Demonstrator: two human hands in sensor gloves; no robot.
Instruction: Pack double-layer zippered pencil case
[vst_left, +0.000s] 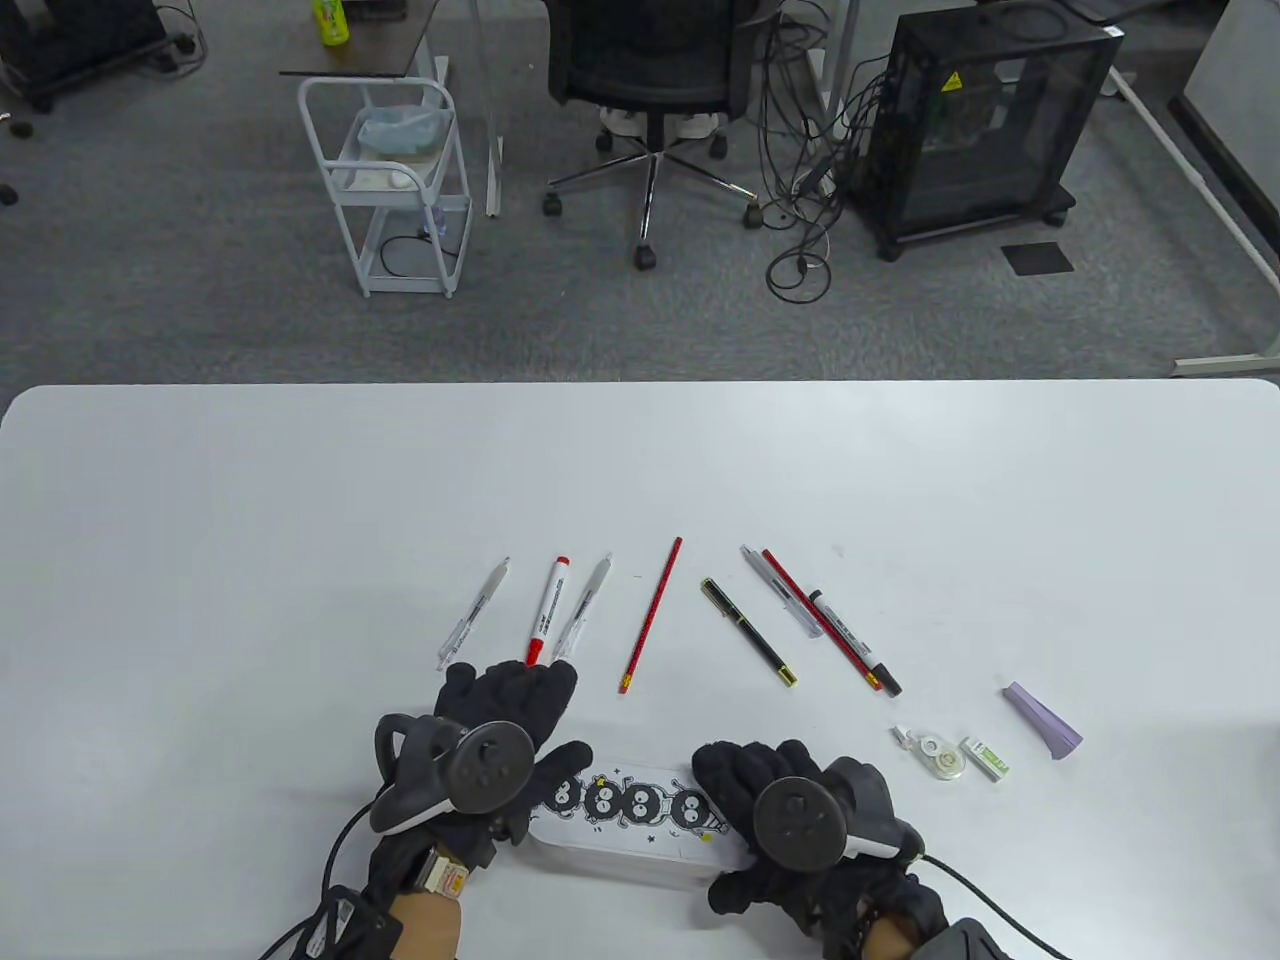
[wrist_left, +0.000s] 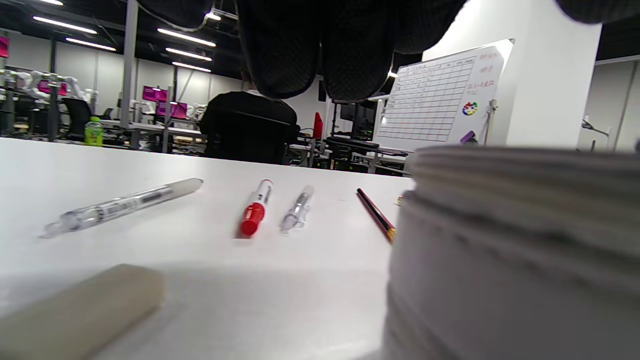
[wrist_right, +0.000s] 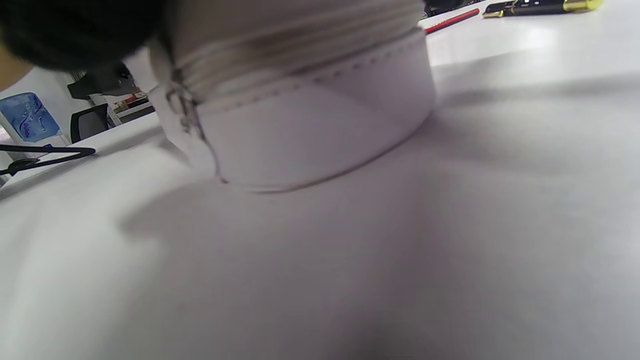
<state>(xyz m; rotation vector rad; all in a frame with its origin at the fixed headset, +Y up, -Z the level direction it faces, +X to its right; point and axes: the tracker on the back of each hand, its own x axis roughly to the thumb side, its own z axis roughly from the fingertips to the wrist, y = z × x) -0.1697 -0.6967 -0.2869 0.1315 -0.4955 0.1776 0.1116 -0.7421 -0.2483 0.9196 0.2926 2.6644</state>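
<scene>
Pencil case (vst_left: 630, 820) zipped, lying flat | hands at both ends

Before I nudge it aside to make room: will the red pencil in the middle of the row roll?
Probably only a little. The red pencil lies flat on the smooth white table, so it should slide easily. It looks thin, stiff and light. Whether it is round or hexagonal cannot be told.

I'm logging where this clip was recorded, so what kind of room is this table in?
Most likely an office or lab workspace. Beyond the white table stand an office chair, a tangle of cables on grey carpet and a black equipment case; the left wrist view shows a whiteboard with a chart.
</scene>
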